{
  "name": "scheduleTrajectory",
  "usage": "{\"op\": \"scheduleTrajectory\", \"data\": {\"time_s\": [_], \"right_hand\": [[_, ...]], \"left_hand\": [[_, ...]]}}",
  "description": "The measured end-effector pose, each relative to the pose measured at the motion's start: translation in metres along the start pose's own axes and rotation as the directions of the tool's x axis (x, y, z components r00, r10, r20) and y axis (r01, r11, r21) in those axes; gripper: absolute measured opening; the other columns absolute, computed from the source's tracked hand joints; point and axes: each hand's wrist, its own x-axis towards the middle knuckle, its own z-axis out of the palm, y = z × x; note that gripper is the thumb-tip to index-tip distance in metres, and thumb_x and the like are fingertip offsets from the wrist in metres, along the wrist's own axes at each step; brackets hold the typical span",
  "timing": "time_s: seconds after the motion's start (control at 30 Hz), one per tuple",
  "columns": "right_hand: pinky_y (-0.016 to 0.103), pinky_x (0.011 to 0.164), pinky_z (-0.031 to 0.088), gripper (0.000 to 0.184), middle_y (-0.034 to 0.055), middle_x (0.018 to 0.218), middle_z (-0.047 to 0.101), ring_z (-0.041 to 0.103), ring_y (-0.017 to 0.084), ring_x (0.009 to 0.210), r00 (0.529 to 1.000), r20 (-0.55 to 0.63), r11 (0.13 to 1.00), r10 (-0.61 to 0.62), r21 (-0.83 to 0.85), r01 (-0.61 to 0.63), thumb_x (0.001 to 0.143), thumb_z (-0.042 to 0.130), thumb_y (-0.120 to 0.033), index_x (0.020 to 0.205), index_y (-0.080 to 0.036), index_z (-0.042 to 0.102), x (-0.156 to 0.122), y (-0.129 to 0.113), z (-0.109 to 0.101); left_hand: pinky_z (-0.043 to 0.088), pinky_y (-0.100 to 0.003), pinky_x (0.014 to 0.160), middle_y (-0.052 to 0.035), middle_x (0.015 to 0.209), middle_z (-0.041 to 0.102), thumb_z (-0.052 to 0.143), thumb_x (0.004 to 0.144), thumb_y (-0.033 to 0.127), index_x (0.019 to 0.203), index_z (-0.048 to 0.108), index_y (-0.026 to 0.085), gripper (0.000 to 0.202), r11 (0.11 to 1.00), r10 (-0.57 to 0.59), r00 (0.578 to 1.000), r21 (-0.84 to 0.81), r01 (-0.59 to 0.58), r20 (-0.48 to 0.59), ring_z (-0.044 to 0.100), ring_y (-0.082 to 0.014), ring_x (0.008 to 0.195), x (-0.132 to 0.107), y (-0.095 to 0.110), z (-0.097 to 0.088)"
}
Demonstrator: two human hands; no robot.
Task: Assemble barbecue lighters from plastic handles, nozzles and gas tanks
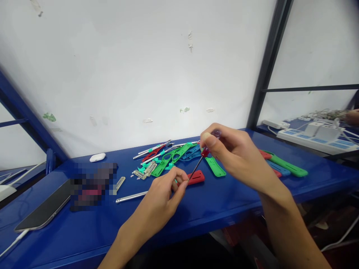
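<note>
The right hand (pixel 235 157) clamps its fingers on a screwdriver (pixel 198 166) above the blue desk (pixel 224 201). Its tip meets the left hand (pixel 165 190), fingers pinched together, just beside a red plastic piece (pixel 198 176).

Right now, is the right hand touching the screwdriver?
Touching. The head view shows the right hand with thumb and fingers pinched around the handle of the screwdriver, holding it above the blue table.

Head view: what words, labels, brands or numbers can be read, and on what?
Nothing readable.
On the screwdriver in the right hand: no marking visible.
On the phone: dark screen, nothing.
On the power strips: too small to read.
The patch on the table: blurred out.
</note>
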Motion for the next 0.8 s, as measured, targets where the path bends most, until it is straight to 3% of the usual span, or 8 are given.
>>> {"op": "scheduleTrajectory", "data": {"time_s": [0.5,0.8], "right_hand": [[0.027,0.058,0.037,0.033,-0.0029,0.076,0.057,0.046,0.011,0.065,0.999,-0.013,0.999,-0.033,0.018,0.034,0.107,0.056,-0.046,0.084,-0.022,0.061,0.0004,0.0033,0.0001],[0.027,0.062,0.040,0.032,-0.0024,0.077,0.059,0.052,0.013,0.070,0.999,0.002,0.999,-0.042,0.011,0.042,0.106,0.058,-0.045,0.084,-0.023,0.062,0.0001,0.0017,-0.0005]], "left_hand": [[0.040,-0.028,0.064,0.0054,0.080,0.059,0.049,0.108,0.031,0.099,0.058,0.026,0.014,1.000,0.004,1.000,-0.005,-0.004,-0.006,0.053,-0.0129,0.068,-0.0012,-0.0008,0.0004],[0.038,-0.028,0.063,0.0059,0.078,0.059,0.049,0.108,0.030,0.099,0.059,0.026,0.014,1.000,0.017,1.000,0.015,-0.016,-0.020,0.052,-0.0125,0.066,-0.0012,0.0002,0.0007]]}}
